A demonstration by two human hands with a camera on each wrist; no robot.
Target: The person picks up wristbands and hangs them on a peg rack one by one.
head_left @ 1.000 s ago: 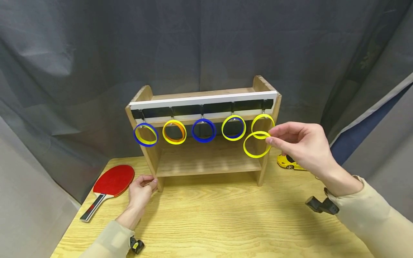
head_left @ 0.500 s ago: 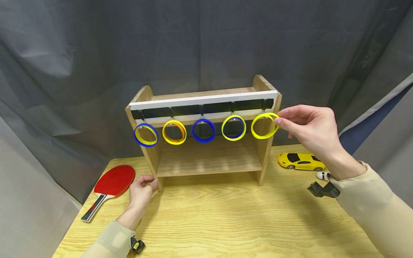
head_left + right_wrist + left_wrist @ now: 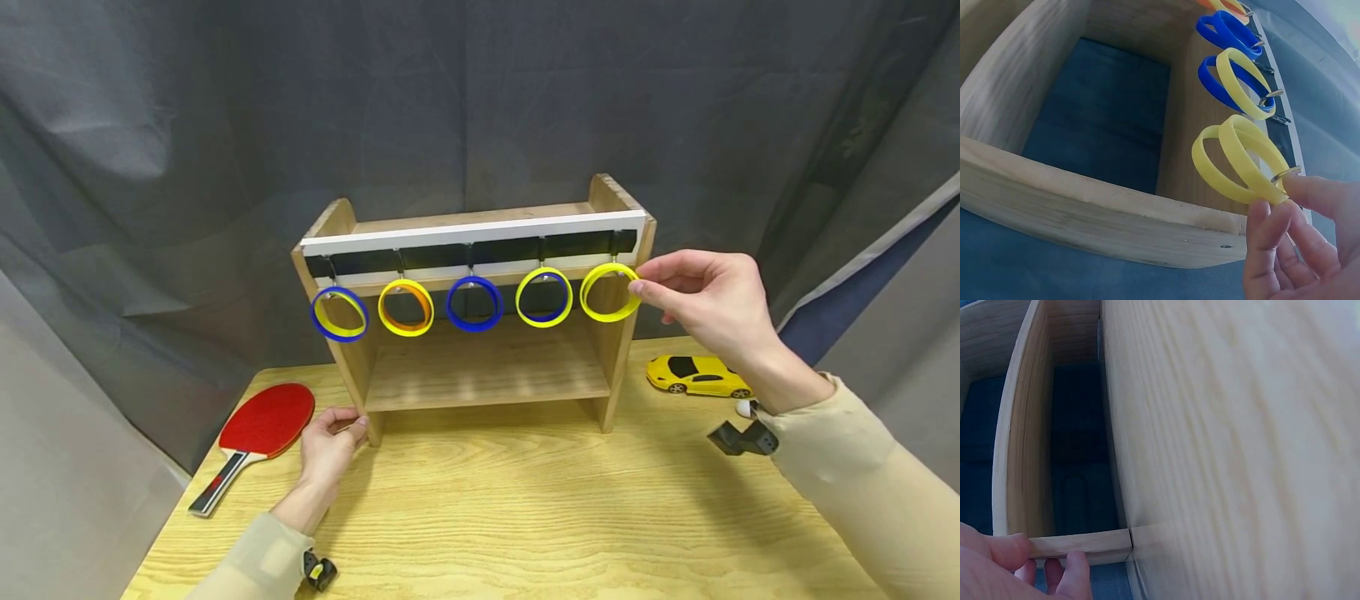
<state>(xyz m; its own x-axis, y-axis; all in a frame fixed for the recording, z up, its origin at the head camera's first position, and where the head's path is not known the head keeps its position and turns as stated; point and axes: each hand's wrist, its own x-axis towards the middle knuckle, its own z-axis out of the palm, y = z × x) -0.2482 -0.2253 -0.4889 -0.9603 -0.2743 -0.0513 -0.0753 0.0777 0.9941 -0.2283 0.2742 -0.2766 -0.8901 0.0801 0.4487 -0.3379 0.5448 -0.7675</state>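
With thumb and fingers, my right hand (image 3: 708, 300) pinches the edge of a yellow wristband (image 3: 587, 304) at the rightmost hook of the rack. A second yellow wristband (image 3: 1204, 164) hangs right behind it; in the right wrist view the hook (image 3: 1286, 174) passes through the front band. My left hand (image 3: 327, 446) grips the lower left leg of the small wooden shelf (image 3: 487, 383), and the left wrist view shows its thumb and fingers on either side of the wood (image 3: 1082, 544).
More wristbands hang in pairs on the hooks to the left: yellow with blue (image 3: 519, 310), blue (image 3: 450, 312), yellow with orange (image 3: 382, 310), blue with yellow (image 3: 313, 321). A red table-tennis bat (image 3: 266, 421) lies at left, a yellow toy car (image 3: 697, 377) and partly hidden shuttlecock (image 3: 744, 408) at right.
My right hand has raised the yellow wristband from below the rightmost hook up to it, then shifted slightly left. My left hand has stayed on the shelf leg.
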